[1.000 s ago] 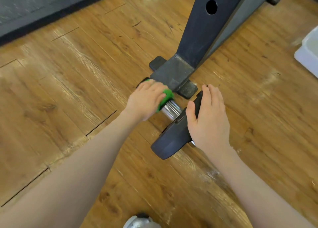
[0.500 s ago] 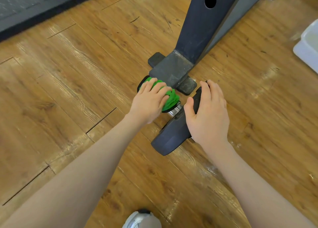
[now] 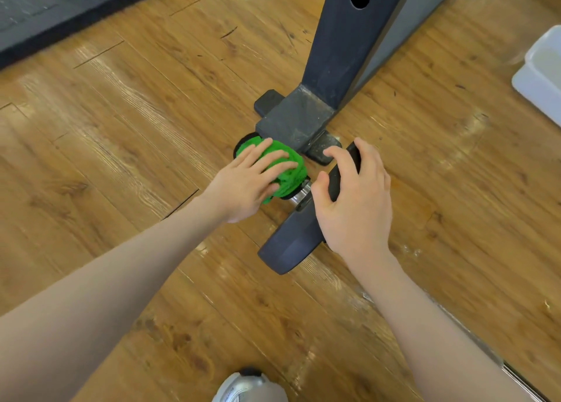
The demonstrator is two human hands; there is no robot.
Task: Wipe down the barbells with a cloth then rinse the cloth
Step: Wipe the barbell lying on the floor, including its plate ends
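Since the earlier frames, more of the green cloth point(image 3: 282, 171) is exposed beneath the left hand point(image 3: 246, 183), whose straight fingers press it onto the barbell point(image 3: 299, 196) end on the floor. Its plate point(image 3: 291, 243) is gripped by the right hand point(image 3: 355, 204). Wiping is underway; rinsing remains.

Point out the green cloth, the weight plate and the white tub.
green cloth point(image 3: 283, 166), head view, middle of its bunched top.
weight plate point(image 3: 290, 248), head view, its near rim.
white tub point(image 3: 538, 81), head view, its outer wall.
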